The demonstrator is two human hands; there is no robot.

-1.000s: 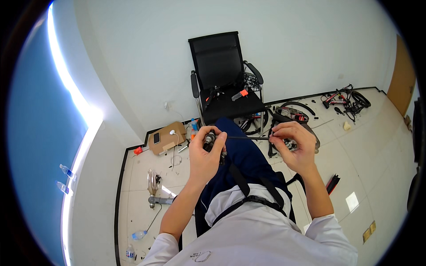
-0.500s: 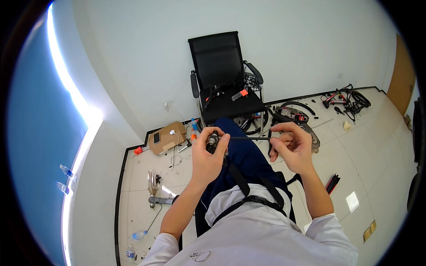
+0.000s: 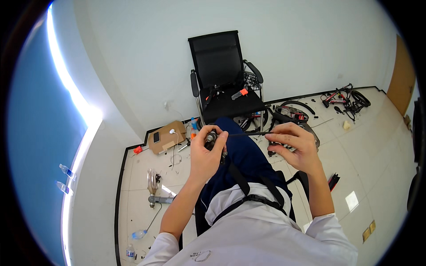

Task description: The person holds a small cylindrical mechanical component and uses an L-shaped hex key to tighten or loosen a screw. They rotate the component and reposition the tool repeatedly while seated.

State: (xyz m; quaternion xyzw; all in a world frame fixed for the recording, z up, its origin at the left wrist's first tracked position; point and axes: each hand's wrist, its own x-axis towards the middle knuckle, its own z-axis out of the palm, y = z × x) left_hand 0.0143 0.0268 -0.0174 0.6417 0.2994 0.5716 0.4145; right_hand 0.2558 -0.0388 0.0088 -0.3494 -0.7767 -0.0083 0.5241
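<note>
My left hand (image 3: 205, 150) is closed around a small dark mechanical part with shiny metal round pieces (image 3: 210, 139), raised above my lap. Out of that part a thin black rod (image 3: 246, 134) runs sideways to my right hand (image 3: 296, 144). The curled fingers of my right hand hold the rod's far end near the fingertips, the thumb sitting lower. The fingers hide the rod's very tip. Whether the rod is a tool or a cable is too small to tell.
Ahead stands a black office chair (image 3: 227, 99) carrying several parts. Bicycle parts (image 3: 290, 113) lie right of it. On the left floor are a cardboard piece (image 3: 166, 144) with a phone (image 3: 156, 137), a metal fork-shaped part (image 3: 152, 181) and plastic bottles (image 3: 130, 252).
My right hand has shifted slightly right; its thumb has dropped away from the rod and the fingers have changed their hold. The left hand stays almost in place around the part.
</note>
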